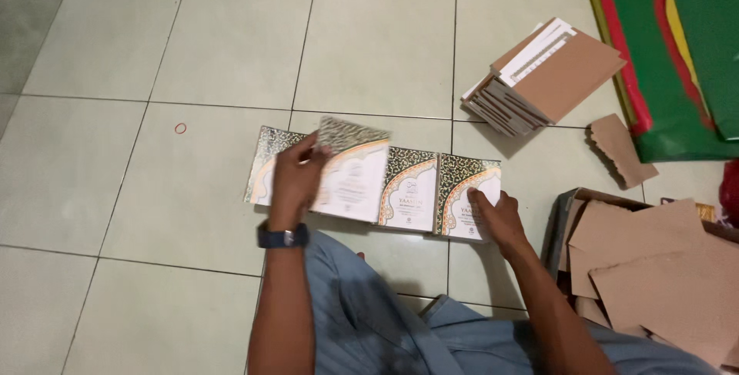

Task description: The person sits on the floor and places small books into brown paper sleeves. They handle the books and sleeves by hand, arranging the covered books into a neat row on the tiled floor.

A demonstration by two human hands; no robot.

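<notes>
Head view: on the tiled floor (192, 205), the left hand (296, 179), fingers clamped on an ornate booklet (350, 171), lifts it above a row of covers (412, 190); the right hand (496, 213) presses flat, fingers together, on the rightmost cover (462, 190), near a cardboard stack (543, 75).

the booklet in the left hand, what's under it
Under the raised booklet the left hand holds lie more patterned booklets on the tiled floor; the covered part is hidden.

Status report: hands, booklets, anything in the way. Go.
Left hand holds one booklet lifted above the row. Right hand presses flat on the end booklet. Cardboard pile close by right arm; rubber band off left.
</notes>
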